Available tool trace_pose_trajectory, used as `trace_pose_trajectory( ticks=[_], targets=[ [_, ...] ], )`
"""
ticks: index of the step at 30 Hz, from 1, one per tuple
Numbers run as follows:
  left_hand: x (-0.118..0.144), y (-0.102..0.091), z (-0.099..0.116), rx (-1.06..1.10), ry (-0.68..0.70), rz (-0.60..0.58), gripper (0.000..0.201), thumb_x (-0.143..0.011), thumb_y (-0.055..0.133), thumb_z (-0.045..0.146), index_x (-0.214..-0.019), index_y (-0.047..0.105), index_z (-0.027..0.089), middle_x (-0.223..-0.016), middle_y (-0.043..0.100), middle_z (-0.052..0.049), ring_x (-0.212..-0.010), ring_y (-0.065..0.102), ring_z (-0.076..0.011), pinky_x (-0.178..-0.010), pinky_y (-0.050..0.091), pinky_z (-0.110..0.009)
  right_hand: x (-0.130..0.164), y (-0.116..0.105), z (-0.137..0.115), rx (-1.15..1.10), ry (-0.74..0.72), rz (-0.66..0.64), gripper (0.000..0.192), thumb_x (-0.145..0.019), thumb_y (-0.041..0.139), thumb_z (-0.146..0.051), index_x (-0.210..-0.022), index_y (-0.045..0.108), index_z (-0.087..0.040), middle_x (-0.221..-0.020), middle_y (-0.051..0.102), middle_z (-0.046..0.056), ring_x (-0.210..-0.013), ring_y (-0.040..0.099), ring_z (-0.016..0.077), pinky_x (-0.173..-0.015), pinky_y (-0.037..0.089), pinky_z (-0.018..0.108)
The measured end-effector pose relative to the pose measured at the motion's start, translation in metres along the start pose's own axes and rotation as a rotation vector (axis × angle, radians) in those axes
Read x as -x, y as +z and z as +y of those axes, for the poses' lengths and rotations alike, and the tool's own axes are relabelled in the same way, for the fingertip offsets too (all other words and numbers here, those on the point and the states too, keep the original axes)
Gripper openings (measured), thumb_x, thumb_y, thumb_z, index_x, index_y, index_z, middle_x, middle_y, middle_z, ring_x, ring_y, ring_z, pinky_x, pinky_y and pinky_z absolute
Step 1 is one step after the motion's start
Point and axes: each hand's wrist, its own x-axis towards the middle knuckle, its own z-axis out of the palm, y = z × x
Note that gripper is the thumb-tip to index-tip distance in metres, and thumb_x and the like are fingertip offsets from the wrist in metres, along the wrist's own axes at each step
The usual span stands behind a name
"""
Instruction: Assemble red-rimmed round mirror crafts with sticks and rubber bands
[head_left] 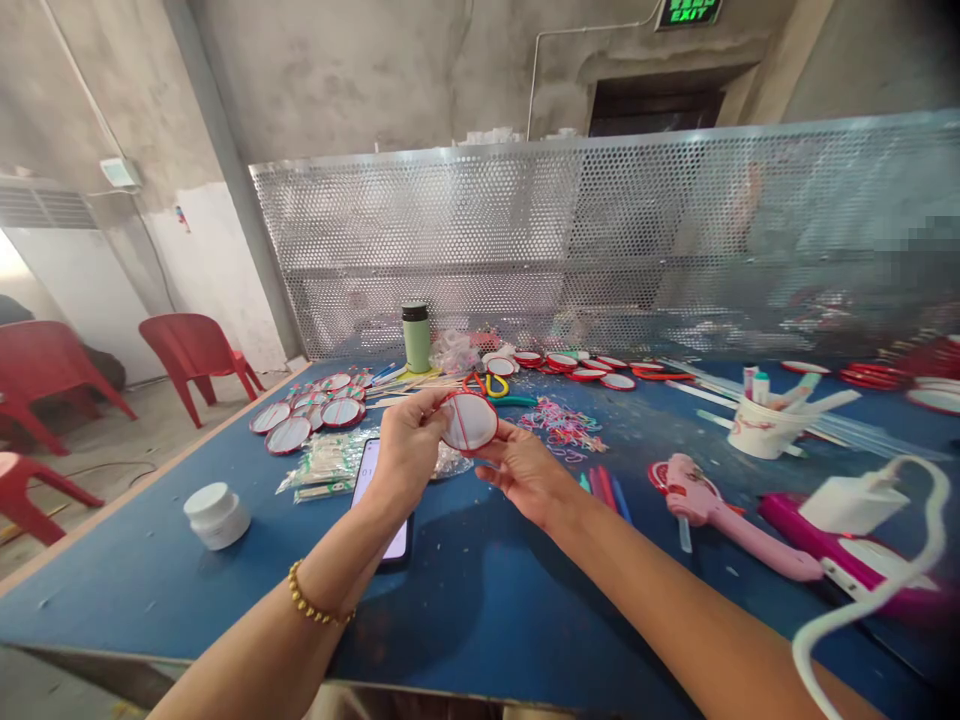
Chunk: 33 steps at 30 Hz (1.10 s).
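Both hands hold up one white disc with a red rim (480, 425) above the middle of the blue table. A thin reddish line crosses its white face. My left hand (409, 440), with a beaded bracelet on the wrist, pinches the disc's left edge; its thumb lies on the face. My right hand (529, 475) grips the lower right edge, its other fingers curled below. Under my left hand lies a phone (397, 545), partly covered by the wrist. Beside it are clear packets of pale sticks (322, 465). Behind the disc, yellow-handled scissors (496, 386) are partly visible.
Several red-rimmed discs (289, 434) lie at the left. A white jar (217, 515) stands near the front left, a green bottle (416, 338) at the back. Small coloured bands (566, 425) are scattered right of centre. A pink glue gun (720, 510), power strip (862, 560) and marker cup (765, 428) occupy the right.
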Motion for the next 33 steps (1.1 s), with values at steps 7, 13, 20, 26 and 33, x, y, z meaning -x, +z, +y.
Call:
trace_pose_trajectory(
  ticks=[7,13,20,26,33],
  targets=[
    [0.002,-0.003,0.006,0.165,-0.029,0.015,0.029,-0.074,0.067,0.022,-0.099,0.076,0.012,-0.092,0.076,-0.007,-0.082,0.065,-0.0174,-0.074,0.051,-0.028,0.002,0.008,-0.003,-0.025,-0.132,0.029,0.042,-0.04,0.088,-0.019,-0.078,0.072,-0.02,-0.085,0.073,-0.001,-0.069,0.053,0.009,-0.05,0.031,0.019],
    [0.001,-0.003,0.003,0.11,-0.032,0.018,0.028,-0.073,0.066,0.02,-0.097,0.078,0.013,-0.09,0.077,-0.007,-0.089,0.066,-0.0198,-0.077,0.052,-0.029,0.006,0.009,0.005,0.106,-0.167,-0.041,0.03,-0.047,0.084,-0.021,-0.071,0.066,-0.016,-0.063,0.062,-0.003,-0.056,0.044,0.0078,-0.049,0.032,0.023],
    [0.0,-0.004,0.005,0.114,-0.078,0.015,0.027,-0.068,0.066,0.017,-0.091,0.079,0.011,-0.079,0.076,-0.005,-0.069,0.063,-0.0149,-0.064,0.049,-0.024,0.01,0.004,0.003,0.095,-0.155,-0.162,0.028,-0.054,0.078,-0.018,-0.077,0.062,-0.016,-0.063,0.06,-0.004,-0.055,0.051,0.0092,-0.054,0.042,0.026],
    [0.0,-0.003,0.005,0.106,-0.075,0.005,0.025,-0.069,0.065,0.016,-0.088,0.079,0.011,-0.074,0.074,-0.003,-0.063,0.061,-0.0124,-0.06,0.048,-0.022,0.009,0.001,0.005,0.073,-0.15,-0.193,0.026,-0.055,0.077,-0.018,-0.076,0.063,-0.016,-0.064,0.06,-0.003,-0.055,0.051,0.0087,-0.053,0.042,0.025],
    [-0.001,-0.002,0.008,0.054,-0.091,0.015,0.023,-0.068,0.065,0.014,-0.086,0.079,0.012,-0.074,0.075,-0.003,-0.067,0.062,-0.0136,-0.064,0.049,-0.023,0.013,0.002,-0.001,0.164,-0.195,-0.03,0.024,-0.063,0.076,-0.031,-0.078,0.062,-0.017,-0.071,0.063,0.0,-0.059,0.056,0.0111,-0.047,0.044,0.022]
  ],
)
